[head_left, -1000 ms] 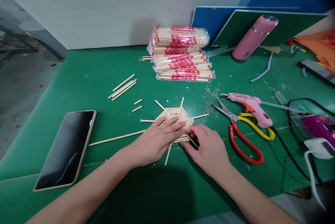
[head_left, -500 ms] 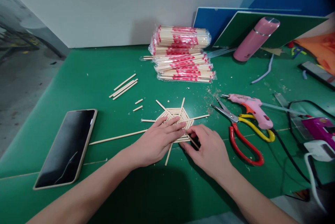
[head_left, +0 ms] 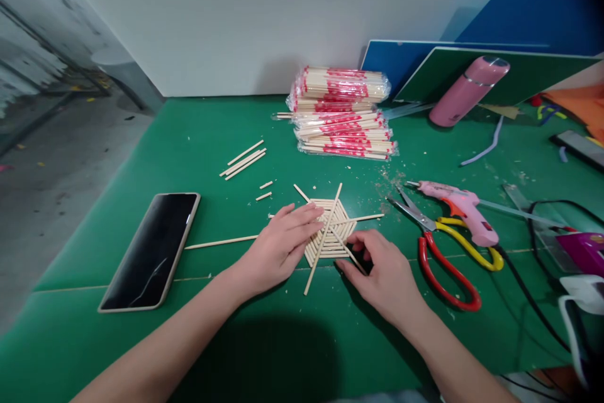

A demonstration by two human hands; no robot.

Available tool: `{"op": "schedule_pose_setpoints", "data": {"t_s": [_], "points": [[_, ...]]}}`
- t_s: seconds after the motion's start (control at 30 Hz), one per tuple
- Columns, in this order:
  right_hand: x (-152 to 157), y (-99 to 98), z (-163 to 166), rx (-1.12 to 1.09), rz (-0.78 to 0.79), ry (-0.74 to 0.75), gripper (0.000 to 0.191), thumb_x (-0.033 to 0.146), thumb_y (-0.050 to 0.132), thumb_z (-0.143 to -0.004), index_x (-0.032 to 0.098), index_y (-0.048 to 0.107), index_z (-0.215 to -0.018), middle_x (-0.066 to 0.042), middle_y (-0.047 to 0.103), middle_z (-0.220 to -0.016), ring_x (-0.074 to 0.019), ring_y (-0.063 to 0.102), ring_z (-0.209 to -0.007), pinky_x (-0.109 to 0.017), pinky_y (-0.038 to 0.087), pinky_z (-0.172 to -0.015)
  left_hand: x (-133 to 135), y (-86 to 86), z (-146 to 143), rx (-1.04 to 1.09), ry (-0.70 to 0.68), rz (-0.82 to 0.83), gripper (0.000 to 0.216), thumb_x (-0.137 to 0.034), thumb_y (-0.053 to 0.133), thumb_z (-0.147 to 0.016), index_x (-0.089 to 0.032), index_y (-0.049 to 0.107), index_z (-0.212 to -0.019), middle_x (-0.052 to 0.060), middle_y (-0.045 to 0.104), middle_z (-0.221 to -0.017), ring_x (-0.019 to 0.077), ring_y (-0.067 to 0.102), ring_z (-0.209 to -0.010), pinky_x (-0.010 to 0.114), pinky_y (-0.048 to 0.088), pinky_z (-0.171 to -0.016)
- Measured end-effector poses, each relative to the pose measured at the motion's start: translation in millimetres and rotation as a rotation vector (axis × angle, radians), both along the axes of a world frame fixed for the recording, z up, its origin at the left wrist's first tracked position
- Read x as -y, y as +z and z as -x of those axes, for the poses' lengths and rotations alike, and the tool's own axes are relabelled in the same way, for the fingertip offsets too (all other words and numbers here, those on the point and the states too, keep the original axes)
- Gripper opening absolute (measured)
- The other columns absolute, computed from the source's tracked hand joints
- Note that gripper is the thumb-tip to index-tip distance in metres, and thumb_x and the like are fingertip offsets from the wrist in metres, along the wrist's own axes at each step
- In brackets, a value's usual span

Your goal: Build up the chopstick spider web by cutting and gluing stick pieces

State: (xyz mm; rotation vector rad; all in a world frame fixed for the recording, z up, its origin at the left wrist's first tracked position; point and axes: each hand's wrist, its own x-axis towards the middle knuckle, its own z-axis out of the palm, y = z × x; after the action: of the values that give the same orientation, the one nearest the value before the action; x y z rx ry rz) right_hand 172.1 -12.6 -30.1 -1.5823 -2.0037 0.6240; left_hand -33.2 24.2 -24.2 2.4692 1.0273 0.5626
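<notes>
A six-sided web of thin wooden sticks (head_left: 330, 253) lies flat on the green table, with longer sticks crossing at its middle and jutting past its edges. My left hand (head_left: 278, 242) rests palm down over the web's left side, fingers stretched out, hiding that part. At the lower right edge is my right hand (head_left: 382, 271), its thumb and curled fingers apart on either side of a crossing stick (head_left: 341, 243). No grip on that stick shows. A longer stick (head_left: 221, 242) reaches leftward from beneath my left hand.
Cut sticks (head_left: 243, 164) and short offcuts (head_left: 264, 195) lie behind. A phone (head_left: 148, 252) is at left. Scissors (head_left: 429, 227), a pink glue gun (head_left: 457, 202) and its cord are at right. Bagged sticks (head_left: 344, 114) and a pink flask (head_left: 469, 92) stand behind.
The camera view has shifted. My left hand has slid left off the web's middle, uncovering the crossing sticks. My right hand stays at the lower right edge, thumb and fingers slightly farther from the middle.
</notes>
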Motion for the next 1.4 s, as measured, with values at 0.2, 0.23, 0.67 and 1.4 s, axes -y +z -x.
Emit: {"op": "schedule_pose_setpoints", "data": {"t_s": [0.2, 0.23, 0.67, 1.4], "points": [[5, -2.4, -8, -0.082, -0.014, 0.024, 0.016, 0.021, 0.052, -0.076, 0.020, 0.056, -0.091, -0.003, 0.056, -0.086, -0.0140, 0.054, -0.075, -0.026, 0.044, -0.068, 18, -4.4, -3, -0.294, -0.090, -0.076, 0.041, -0.013, 0.031, -0.087, -0.020, 0.034, -0.128, 0.005, 0.033, -0.137, 0.0195, 0.021, -0.129, 0.049, 0.010, -0.103], [5, -3.0, -8, -0.090, -0.019, 0.026, 0.016, 0.021, 0.051, -0.077, 0.020, 0.057, -0.092, -0.004, 0.056, -0.087, -0.0139, 0.054, -0.076, -0.026, 0.045, -0.068, 19, -5.0, -4, -0.315, -0.097, -0.075, 0.042, -0.014, 0.031, -0.087, -0.020, 0.032, -0.129, 0.004, 0.031, -0.138, 0.0196, 0.019, -0.129, 0.049, 0.008, -0.104], [4, -8.0, -9, -0.018, -0.067, 0.046, 0.016, 0.021, 0.049, -0.079, 0.020, 0.064, -0.083, -0.004, 0.053, -0.076, -0.0149, 0.052, -0.070, -0.028, 0.043, -0.063, 10, -3.9, -11, -0.328, -0.153, 0.014, 0.040, -0.017, 0.033, -0.086, -0.022, 0.036, -0.126, 0.000, 0.035, -0.136, 0.0182, 0.024, -0.127, 0.042, 0.004, -0.105], [3, -10.8, -11, -0.010, -0.090, 0.072, 0.015, 0.018, 0.051, -0.078, 0.020, 0.066, -0.083, -0.003, 0.052, -0.067, -0.0132, 0.050, -0.062, -0.028, 0.041, -0.057, 10, -7.1, -8, -0.268, -0.169, -0.024, 0.049, -0.014, 0.039, -0.080, -0.020, 0.034, -0.128, 0.003, 0.034, -0.137, 0.0206, 0.022, -0.128, 0.043, 0.007, -0.105]]}}
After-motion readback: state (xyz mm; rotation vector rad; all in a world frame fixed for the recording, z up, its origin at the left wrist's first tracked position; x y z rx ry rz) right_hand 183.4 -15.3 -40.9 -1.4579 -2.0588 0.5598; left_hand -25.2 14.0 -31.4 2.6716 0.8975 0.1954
